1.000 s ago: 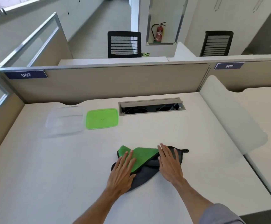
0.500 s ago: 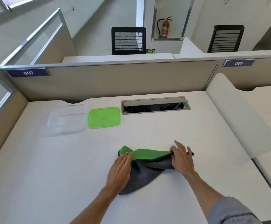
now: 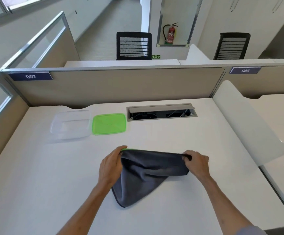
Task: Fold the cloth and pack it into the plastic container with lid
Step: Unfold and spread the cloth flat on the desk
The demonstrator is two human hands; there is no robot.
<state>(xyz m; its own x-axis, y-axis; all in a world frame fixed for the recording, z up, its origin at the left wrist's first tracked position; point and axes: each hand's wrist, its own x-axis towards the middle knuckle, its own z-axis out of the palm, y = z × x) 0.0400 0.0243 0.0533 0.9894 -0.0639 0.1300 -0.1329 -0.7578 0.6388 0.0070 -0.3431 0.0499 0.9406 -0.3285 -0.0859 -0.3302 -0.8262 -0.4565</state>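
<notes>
A grey cloth [image 3: 144, 173] with a green underside hangs stretched between my hands above the white desk [image 3: 36, 184]. My left hand [image 3: 111, 164] pinches its upper left corner, where a sliver of green shows. My right hand [image 3: 196, 161] pinches the upper right corner. The cloth's lower tip rests on the desk near me. A clear plastic container [image 3: 70, 126] sits open at the back left of the desk. Its green lid [image 3: 109, 123] lies flat just to the right of it.
A recessed cable tray [image 3: 161, 112] with its flap raised lies behind the cloth, right of the lid. Beige partitions [image 3: 117, 85] close the desk at the back and left. A white divider [image 3: 246, 129] bounds the right side.
My hands went from lying flat on the crumpled cloth to gripping its two upper corners and pulling them apart. The cloth is lifted and stretched, grey side toward me.
</notes>
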